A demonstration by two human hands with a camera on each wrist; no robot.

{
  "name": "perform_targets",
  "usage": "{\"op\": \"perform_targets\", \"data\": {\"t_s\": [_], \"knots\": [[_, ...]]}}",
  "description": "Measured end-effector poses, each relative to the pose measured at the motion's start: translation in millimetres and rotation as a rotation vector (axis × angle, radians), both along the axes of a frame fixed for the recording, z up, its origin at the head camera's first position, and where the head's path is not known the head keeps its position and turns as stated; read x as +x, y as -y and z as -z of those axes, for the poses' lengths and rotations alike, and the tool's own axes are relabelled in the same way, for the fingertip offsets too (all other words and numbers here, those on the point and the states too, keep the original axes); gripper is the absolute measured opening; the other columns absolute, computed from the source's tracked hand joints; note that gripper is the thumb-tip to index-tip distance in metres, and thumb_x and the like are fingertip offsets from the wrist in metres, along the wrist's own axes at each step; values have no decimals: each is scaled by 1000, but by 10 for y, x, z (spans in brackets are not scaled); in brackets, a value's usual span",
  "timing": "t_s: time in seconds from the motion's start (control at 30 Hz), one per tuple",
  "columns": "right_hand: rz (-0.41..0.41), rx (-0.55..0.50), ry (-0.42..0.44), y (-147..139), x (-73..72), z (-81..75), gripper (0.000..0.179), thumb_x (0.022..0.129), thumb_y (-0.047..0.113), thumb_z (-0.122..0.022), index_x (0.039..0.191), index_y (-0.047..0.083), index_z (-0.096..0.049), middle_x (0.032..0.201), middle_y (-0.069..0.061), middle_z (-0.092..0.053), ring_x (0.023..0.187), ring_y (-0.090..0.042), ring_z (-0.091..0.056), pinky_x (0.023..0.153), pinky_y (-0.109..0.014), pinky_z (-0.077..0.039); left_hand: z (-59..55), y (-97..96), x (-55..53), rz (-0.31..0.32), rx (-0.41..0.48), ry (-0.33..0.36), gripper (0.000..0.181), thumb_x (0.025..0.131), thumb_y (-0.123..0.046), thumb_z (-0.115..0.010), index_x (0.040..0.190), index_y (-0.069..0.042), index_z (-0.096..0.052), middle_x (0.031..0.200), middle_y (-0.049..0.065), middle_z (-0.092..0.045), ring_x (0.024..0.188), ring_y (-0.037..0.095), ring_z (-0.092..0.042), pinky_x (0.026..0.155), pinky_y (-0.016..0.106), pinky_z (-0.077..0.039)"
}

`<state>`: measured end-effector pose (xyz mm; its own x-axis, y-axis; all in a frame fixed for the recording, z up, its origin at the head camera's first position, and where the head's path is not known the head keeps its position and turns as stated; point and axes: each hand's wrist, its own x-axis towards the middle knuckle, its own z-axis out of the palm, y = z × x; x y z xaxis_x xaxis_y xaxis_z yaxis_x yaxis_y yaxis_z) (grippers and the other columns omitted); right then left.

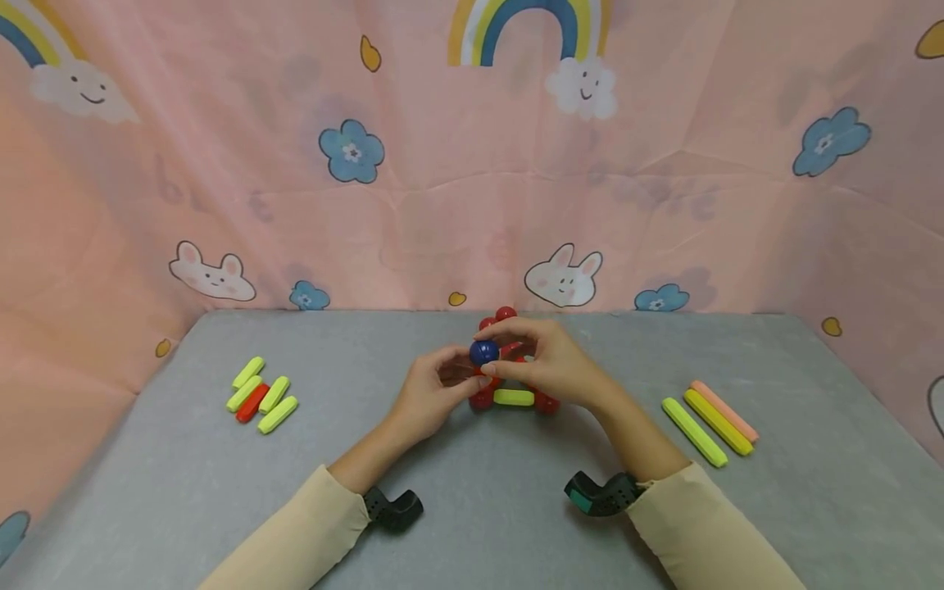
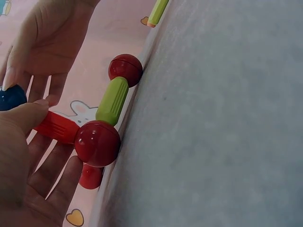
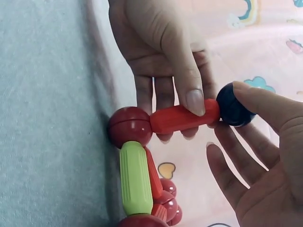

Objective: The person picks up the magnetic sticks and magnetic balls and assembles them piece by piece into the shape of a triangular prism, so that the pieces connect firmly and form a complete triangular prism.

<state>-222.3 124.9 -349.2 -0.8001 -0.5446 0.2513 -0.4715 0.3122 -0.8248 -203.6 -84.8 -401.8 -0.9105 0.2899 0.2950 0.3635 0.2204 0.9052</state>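
Note:
A frame of balls and short rods stands on the grey table, with a yellow-green rod [image 1: 514, 397] joining two dark red balls along its near side. From the near left ball [image 3: 131, 126] a red rod [image 3: 176, 118] rises, topped by a dark blue ball [image 1: 484, 352]. My left hand [image 1: 430, 395] pinches the red rod between thumb and fingers. My right hand [image 1: 549, 354] grips the blue ball, which meets the rod's upper end. Behind my hands, more red rods and balls [image 1: 506, 313] are partly hidden.
At the left lie several short yellow-green rods [image 1: 278, 415] and a red rod [image 1: 253, 403]. Long sticks lie at the right: yellow-green [image 1: 695, 432], yellow [image 1: 719, 421] and salmon [image 1: 726, 411]. A pink patterned curtain [image 1: 442, 221] hangs behind the grey table [image 1: 487, 524].

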Motion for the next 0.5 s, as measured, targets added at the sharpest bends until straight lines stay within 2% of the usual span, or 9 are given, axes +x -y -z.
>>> {"op": "perform_targets", "data": {"t_s": [0.13, 0.23, 0.37, 0.5], "knots": [[-11, -47, 10, -44, -42, 19, 38, 93, 14, -73, 130, 10, -67, 124, -11, -71, 114, -25, -66, 99, -37, -56, -10, -3, 3, -4, 0, 3, 26, 89, -9, -76, 115, -3, -71, 107, 16, -75, 96, 21, -72, 85, 22, -58], [14, -78, 26, -101, -109, 101, 35, 98, 13, -65, 132, 6, -65, 132, -16, -67, 121, -33, -63, 101, -37, -55, -21, -4, 10, -6, -1, 14, 28, 89, -9, -76, 115, -3, -71, 107, 16, -76, 97, 22, -72, 86, 25, -59], [89, 7, 67, -196, -200, 312, 36, 101, 15, -59, 136, 9, -63, 144, -15, -60, 132, -38, -56, 109, -51, -49, -14, 6, 19, 14, -57, 25, 33, 86, -8, -79, 117, -4, -70, 110, 14, -76, 100, 24, -73, 89, 32, -61], [104, 88, 97, -265, -262, 499, 38, 102, 12, -57, 140, 10, -60, 147, -15, -57, 135, -38, -53, 113, -58, -42, 20, 16, 14, 29, -172, 26, 36, 84, -9, -81, 118, -4, -70, 111, 12, -76, 101, 24, -73, 89, 35, -61]]}}
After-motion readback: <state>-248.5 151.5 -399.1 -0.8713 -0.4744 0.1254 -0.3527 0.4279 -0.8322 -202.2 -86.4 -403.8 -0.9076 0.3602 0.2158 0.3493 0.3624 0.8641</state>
